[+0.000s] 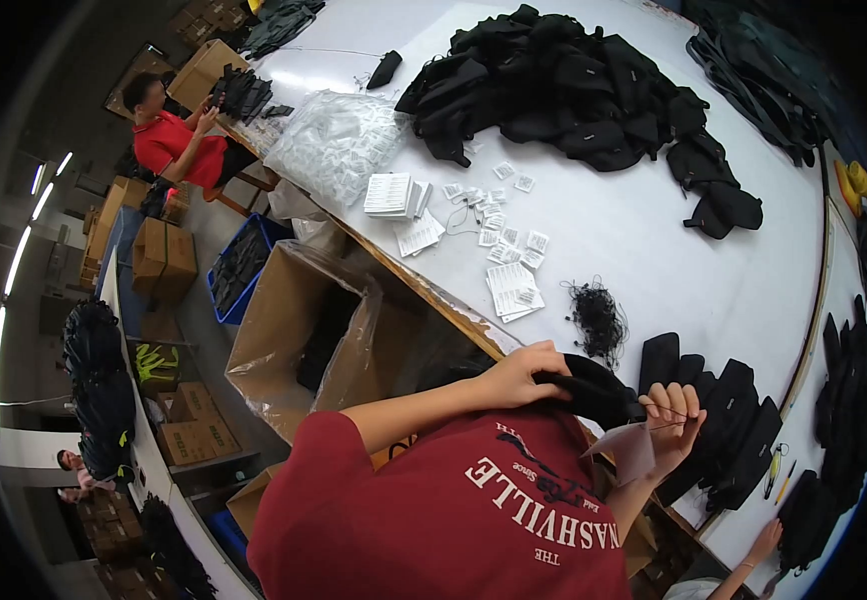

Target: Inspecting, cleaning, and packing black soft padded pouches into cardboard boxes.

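In front of my chest is a black fabric pouch point(602, 388). My left hand point(532, 376) is closed around its left end, fingers bent over the cloth. At the pouch's right end, my right hand point(670, 428) has its fingers pinched on a thin black cord. A white card tag point(626, 452) hangs beside that palm, tilted, seemingly on the cord. Just beyond my right hand, several finished-looking black pouches point(734, 425) lie overlapping at the table edge. A tangle of black cords point(596, 318) rests farther in on the white table point(674, 270).
A large heap of black pouches point(564, 90) covers the table's far side. Stacked white cards point(391, 196), small sachets point(499, 222) and a clear bag of sachets point(339, 145) lie left of it. A plastic-lined carton point(284, 330) stands below the edge. Co-workers sit at far left and lower right.
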Available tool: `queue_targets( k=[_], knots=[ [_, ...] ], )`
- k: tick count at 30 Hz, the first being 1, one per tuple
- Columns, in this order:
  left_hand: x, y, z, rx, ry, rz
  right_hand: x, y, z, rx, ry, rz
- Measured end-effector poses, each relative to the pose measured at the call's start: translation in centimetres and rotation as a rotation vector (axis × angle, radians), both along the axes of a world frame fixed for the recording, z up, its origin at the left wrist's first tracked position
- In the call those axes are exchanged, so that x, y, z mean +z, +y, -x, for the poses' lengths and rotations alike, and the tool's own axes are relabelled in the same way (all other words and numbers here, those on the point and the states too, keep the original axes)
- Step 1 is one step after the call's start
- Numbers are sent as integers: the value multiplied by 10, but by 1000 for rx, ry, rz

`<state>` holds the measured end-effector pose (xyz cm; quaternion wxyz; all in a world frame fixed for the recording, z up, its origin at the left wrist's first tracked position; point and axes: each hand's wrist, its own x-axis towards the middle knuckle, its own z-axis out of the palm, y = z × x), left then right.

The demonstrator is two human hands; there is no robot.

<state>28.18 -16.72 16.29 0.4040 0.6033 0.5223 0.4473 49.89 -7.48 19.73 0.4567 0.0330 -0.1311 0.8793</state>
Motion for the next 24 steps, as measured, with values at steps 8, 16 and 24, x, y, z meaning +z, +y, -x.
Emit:
queue_targets(
  k=[8, 16, 24],
  knots=[
    [4, 2, 3, -30, -362, 325, -18, -28, -10, -30, 47, 246],
    [4, 1, 3, 27, -367, 329, -5, -42, -13, -148, -773, -248],
    [-6, -1, 19, 310, -163, 294, 3, -58, -16, 44, -1379, -573]
  ],
)
